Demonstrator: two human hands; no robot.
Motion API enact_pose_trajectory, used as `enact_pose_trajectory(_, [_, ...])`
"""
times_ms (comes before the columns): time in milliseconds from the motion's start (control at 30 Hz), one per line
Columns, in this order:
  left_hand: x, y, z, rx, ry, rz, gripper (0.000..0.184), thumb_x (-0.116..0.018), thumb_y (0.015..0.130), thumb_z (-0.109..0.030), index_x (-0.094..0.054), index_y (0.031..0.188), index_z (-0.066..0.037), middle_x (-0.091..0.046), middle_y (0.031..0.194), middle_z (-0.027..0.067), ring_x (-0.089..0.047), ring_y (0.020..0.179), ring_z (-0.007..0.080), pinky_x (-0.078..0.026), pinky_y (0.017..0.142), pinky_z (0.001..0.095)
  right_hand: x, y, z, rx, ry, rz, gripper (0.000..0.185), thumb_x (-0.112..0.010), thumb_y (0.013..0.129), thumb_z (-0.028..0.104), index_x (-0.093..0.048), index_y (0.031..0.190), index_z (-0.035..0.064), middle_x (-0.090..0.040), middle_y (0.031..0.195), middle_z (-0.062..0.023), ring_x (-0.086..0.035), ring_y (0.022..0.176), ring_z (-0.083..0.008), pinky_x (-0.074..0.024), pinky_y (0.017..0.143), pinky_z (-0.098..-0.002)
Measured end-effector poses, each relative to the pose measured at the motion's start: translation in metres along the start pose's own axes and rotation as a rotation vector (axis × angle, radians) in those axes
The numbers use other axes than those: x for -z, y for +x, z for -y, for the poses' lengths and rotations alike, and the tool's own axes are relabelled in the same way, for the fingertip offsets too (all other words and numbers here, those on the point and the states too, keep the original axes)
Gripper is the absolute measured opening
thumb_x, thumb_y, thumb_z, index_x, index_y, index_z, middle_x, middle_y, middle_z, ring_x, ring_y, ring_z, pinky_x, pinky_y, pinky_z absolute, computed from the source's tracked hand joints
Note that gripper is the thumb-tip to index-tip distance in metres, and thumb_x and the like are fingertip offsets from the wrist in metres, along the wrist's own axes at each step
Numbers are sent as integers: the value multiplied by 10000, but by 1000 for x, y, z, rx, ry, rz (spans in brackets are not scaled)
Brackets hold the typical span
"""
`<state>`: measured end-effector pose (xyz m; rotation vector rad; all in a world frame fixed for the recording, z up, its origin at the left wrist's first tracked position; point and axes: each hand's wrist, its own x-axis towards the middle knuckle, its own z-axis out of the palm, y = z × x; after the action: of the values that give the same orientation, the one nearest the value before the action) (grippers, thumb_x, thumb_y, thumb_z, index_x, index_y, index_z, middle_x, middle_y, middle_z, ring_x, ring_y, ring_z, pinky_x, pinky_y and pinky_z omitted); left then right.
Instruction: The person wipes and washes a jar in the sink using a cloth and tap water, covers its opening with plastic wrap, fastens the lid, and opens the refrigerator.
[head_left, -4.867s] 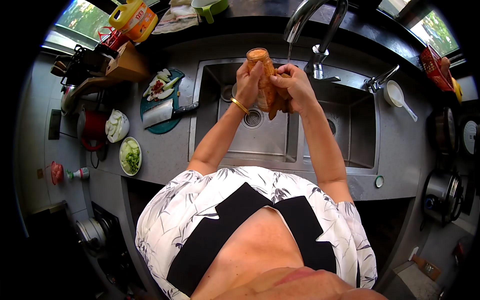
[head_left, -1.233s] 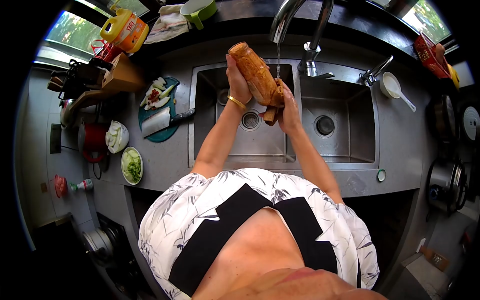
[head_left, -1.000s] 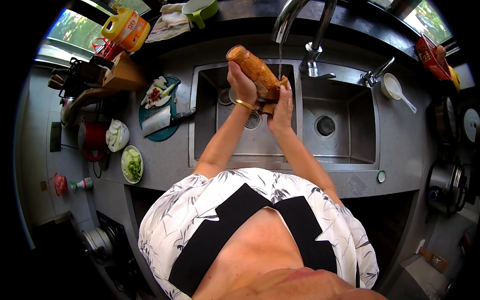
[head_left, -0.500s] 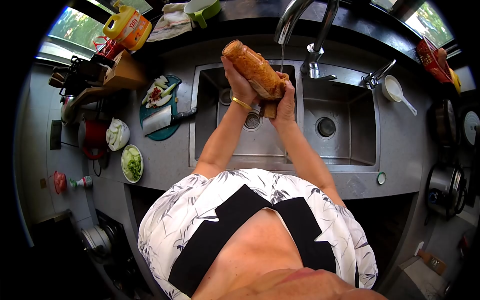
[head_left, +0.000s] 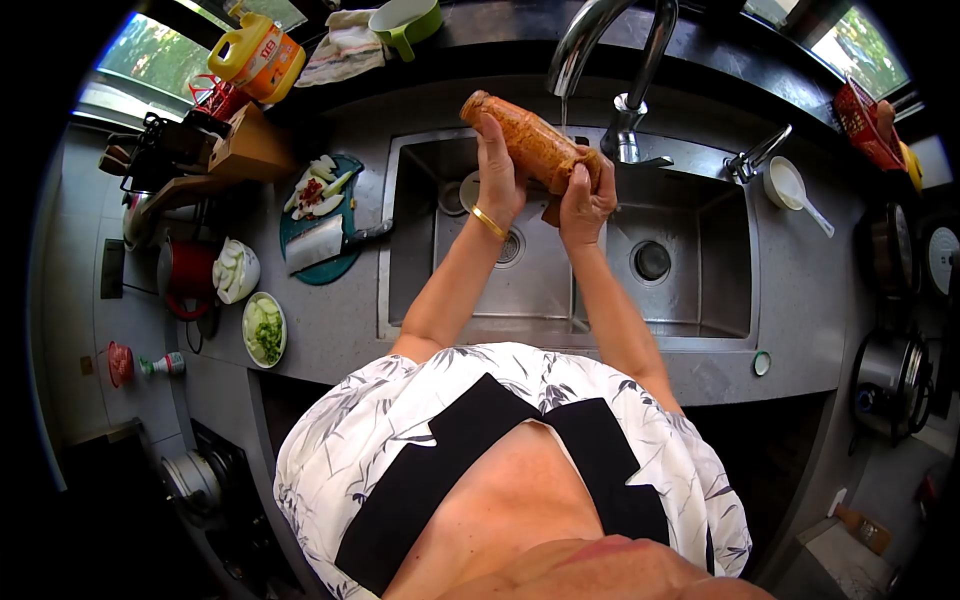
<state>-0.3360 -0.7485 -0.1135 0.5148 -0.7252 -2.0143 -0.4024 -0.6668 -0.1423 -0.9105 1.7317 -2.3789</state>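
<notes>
A glass jar (head_left: pixel 530 138) with orange-brown sauce-like contents or coating lies tilted above the left sink basin, its narrower end up to the left. My left hand (head_left: pixel 498 182) supports it from below, the thumb laid along its side. Around the lower right end, the fingers of my right hand (head_left: pixel 588 203) are closed. A small brown piece peeks out beneath the jar by the right hand; I cannot make out what it is. Close to this end, a thin stream of water runs from the faucet (head_left: pixel 570 62).
The double sink (head_left: pixel 668 300) spans the counter. To its left, a knife (head_left: pixel 318 244) rests on a green cutting board (head_left: pixel 335 265) with cut vegetables, near bowls of sliced vegetables (head_left: pixel 264 330). A green-rimmed lid (head_left: pixel 762 363) and a white ladle (head_left: pixel 788 185) lie on the right.
The jar and both hands have shifted slightly right. My left thumb now lies along the jar's side, and the right-hand end has moved nearer the faucet base.
</notes>
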Motion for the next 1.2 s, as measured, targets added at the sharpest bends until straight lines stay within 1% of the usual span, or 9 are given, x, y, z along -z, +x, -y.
enact_pose_trajectory(100, [-2, -5, -2, -9, 45, -17, 751, -669, 718, -605, -360, 1214, -134, -475, 1059, 42, -504, 1048, 187, -446, 916, 393, 0, -1, 3, 95, -32, -10, 175, -481, 860, 120, -597, 955, 29, -602, 964, -52, -548, 885, -143, -435, 835, -288])
enact_pose_trajectory(167, [-3, -6, 0, -55, 52, -60, 695, -696, 742, -539, -369, 1203, -134, -487, 1033, 42, -520, 1023, 187, -463, 894, 388, -1, -4, 2, -83, 152, -28, 194, -464, 873, 130, -596, 959, 17, -609, 957, -55, -555, 883, -147, -435, 838, -287])
enact_pose_trajectory(267, [1, -5, -8, -28, -22, 12, 555, -690, 788, -393, -432, 1133, -42, -543, 988, 109, -579, 962, 252, -479, 891, 416, 1, -2, 5, -215, 248, 3, 220, -444, 890, 142, -593, 964, -1, -618, 946, -57, -562, 885, -149, -436, 845, -286])
enact_pose_trajectory(400, [5, -6, -16, 66, -6, 213, 531, -642, 784, -376, -448, 1135, -29, -568, 1017, 161, -592, 976, 293, -492, 880, 425, 7, -4, 10, -394, 459, 93, 245, -444, 897, 142, -596, 1012, -12, -611, 1038, -64, -553, 946, -146, -419, 894, -281])
enact_pose_trajectory(500, [2, -5, -21, -29, 36, 293, 535, -615, 806, -414, -452, 1153, -41, -571, 1048, 158, -592, 979, 301, -492, 877, 430, 5, -8, 12, -339, 436, 135, 298, -436, 898, 137, -586, 1112, -6, -559, 1200, -103, -509, 1107, -173, -375, 971, -291])
enact_pose_trajectory(733, [15, 11, -15, 82, -89, 436, 630, -451, 855, -618, -468, 1167, -71, -564, 1106, 107, -563, 1061, 265, -472, 914, 399, 7, 21, 27, 213, -181, 452, 401, -447, 930, 190, -491, 1295, 32, -395, 1404, -163, -277, 1356, -303, -225, 1083, -363])
enact_pose_trajectory(900, [14, 7, 1, 82, -88, 371, 610, -514, 840, -599, -472, 1153, -76, -580, 1049, 68, -581, 995, 182, -487, 875, 329, -2, 34, 27, 320, -332, 372, 400, -447, 936, 198, -493, 1283, 4, -449, 1363, -156, -326, 1332, -287, -256, 1056, -382])
enact_pose_trajectory(1033, [15, 2, 1, 10, 157, 425, 655, -388, 881, -614, -429, 1236, -66, -537, 1188, 74, -552, 1075, 185, -455, 943, 340, -3, 35, 30, 403, -389, 371, 403, -458, 934, 218, -508, 1261, -11, -519, 1291, -157, -417, 1257, -288, -303, 1016, -378])
enact_pose_trajectory(1200, [8, -16, 8, -63, 259, 331, 630, -396, 904, -573, -423, 1241, -42, -535, 1136, 68, -549, 1035, 152, -462, 902, 291, -10, 38, 44, 387, -504, 414, 471, -528, 907, 319, -526, 1232, -22, -583, 1188, -151, -511, 1117, -275, -379, 930, -378])
